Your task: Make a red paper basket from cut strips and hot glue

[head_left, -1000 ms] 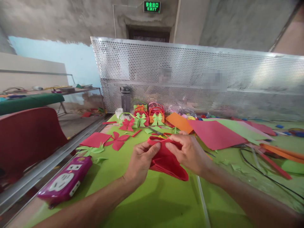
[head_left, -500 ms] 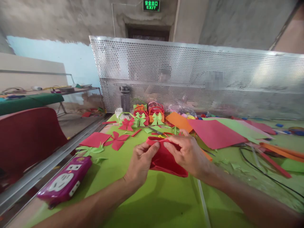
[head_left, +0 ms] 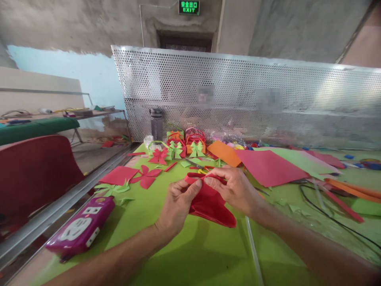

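Observation:
A red felt pouch (head_left: pixel 210 204) hangs between my hands above the green tabletop (head_left: pixel 178 254). My left hand (head_left: pixel 180 202) pinches its upper edge on the left, thumb in front. At the right, my right hand (head_left: pixel 235 188) pinches the same edge, its thumb tip close to the left thumb. The fingers behind the felt are partly hidden. Just beyond the pouch lie scissors (head_left: pixel 195 163) and orange-red handles of a tool, partly covered by my hands. Small felt bags (head_left: pixel 195 149) with bow-shaped cutouts stand farther back.
A purple power strip (head_left: pixel 81 224) lies at left, near red felt petals (head_left: pixel 146 176) and green scraps. Behind the bags stand a dark bottle (head_left: pixel 156 124) and a perforated metal panel (head_left: pixel 238 83). Red felt sheets (head_left: pixel 270 167), an orange sheet (head_left: pixel 224 153) and a black cable (head_left: pixel 327 216) lie at right.
The pouch's lower part has swung down a little and creased. My right hand has tilted slightly, its fingers folding closer over the top edge. My left hand keeps its pinch.

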Available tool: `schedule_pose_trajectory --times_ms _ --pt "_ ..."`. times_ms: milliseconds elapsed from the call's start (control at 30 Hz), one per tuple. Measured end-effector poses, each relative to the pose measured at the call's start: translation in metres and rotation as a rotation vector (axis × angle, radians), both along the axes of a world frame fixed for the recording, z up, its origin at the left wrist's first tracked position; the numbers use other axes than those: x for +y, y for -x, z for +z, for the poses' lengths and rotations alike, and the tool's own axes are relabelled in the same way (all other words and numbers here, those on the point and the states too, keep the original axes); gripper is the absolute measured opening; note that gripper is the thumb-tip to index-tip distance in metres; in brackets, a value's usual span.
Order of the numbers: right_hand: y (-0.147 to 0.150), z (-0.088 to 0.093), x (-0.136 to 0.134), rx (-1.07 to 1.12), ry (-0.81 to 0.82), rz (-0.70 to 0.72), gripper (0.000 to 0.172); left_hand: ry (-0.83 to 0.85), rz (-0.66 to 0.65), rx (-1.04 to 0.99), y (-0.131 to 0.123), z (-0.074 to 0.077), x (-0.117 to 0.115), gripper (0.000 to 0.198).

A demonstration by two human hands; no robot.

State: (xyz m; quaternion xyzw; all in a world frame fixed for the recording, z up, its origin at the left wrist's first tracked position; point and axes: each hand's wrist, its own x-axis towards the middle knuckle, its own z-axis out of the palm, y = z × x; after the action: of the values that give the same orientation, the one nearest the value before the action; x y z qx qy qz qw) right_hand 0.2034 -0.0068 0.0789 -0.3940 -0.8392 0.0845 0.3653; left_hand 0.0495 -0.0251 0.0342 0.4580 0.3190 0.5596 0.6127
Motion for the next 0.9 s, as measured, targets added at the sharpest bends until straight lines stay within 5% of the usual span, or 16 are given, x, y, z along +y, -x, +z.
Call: schedule_pose_trajectory --times_ms 233,467,900 --pt "0.006 -0.003 -0.004 0.011 -0.145 -0.023 0.035 -0.005 0.033 0.018 0.000 -0.002 0.000 0.024" --pt "0.008 -0.012 -0.005 -0.156 -0.519 -0.076 0.030 0.033 0.055 -0.002 -0.002 -0.001 0.001 0.023" --pt "0.002 -0.014 -0.005 -0.399 -0.812 -0.097 0.024 -0.001 0.066 0.017 0.000 -0.008 0.006 0.021"
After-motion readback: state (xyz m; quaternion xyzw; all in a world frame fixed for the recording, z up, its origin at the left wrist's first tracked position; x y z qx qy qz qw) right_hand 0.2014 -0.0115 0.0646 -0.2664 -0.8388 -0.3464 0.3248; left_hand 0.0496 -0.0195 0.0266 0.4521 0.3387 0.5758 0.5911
